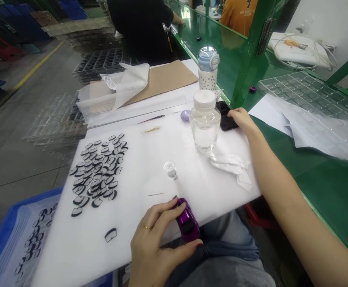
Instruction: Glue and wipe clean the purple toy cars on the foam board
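A shiny purple toy car (187,221) is gripped between the fingers and thumb of my left hand (157,233), over the front edge of the white foam board (150,159). At the board's far right corner, my right hand (242,119) touches a black phone (228,122); its fingertips lie on the phone and are partly hidden. A clear jar of liquid (205,123) with a white lid stands left of that hand. Near the middle of the board sits a small clear cup (170,169). One small black-rimmed clear piece (111,235) lies left of my left hand.
Many black-rimmed pieces (97,171) are spread on the left. A dotted bottle (208,69), a lilac oval object (185,115) and crumpled tissue (234,167) surround the jar. Cardboard and sheets (162,81) lie behind; a green post (247,59) rises right. A co-worker in black (141,28) sits ahead.
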The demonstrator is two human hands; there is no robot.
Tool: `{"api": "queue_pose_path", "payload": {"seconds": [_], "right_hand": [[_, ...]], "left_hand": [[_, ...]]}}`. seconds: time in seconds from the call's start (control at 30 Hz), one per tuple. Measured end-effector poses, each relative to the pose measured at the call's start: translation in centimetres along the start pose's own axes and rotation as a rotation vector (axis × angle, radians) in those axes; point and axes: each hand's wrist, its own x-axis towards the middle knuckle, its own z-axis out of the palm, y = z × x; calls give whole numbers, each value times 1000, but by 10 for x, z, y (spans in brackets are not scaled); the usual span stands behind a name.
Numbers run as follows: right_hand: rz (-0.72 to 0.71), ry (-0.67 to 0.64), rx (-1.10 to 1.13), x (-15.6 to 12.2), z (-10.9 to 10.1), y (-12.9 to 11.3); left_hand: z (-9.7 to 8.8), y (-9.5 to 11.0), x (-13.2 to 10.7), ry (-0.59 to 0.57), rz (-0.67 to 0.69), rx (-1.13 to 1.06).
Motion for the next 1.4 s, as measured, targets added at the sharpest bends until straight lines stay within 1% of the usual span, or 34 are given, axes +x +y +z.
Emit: {"api": "queue_pose_path", "payload": {"seconds": [0.07,0.17,0.47,0.57,0.7,0.87,1.07,1.2,1.4], "right_hand": [[6,-22,33,1,-3,2],[0,-20,43,3,-4,4],[-22,32,-28,-2,3,2],[-10,9,-6,-3,0,1],[-5,-25,30,-1,-3,2],[-12,-49,38,0,-4,6],[-25,-63,18,0,-5,9],[-23,-20,-7,0,-2,6],[-43,113,-93,-2,9,2]], "left_hand": [[0,0,0,-1,0,-2],[0,1,0,-2,0,-7],[0,4,-1,1,-34,-23],[-1,4,0,2,-56,-24],[-1,4,1,1,-6,-6],[1,3,1,14,-30,-12],[-1,2,1,4,-3,-5],[-1,2,0,6,-6,0],[0,3,1,5,-13,-10]]}}
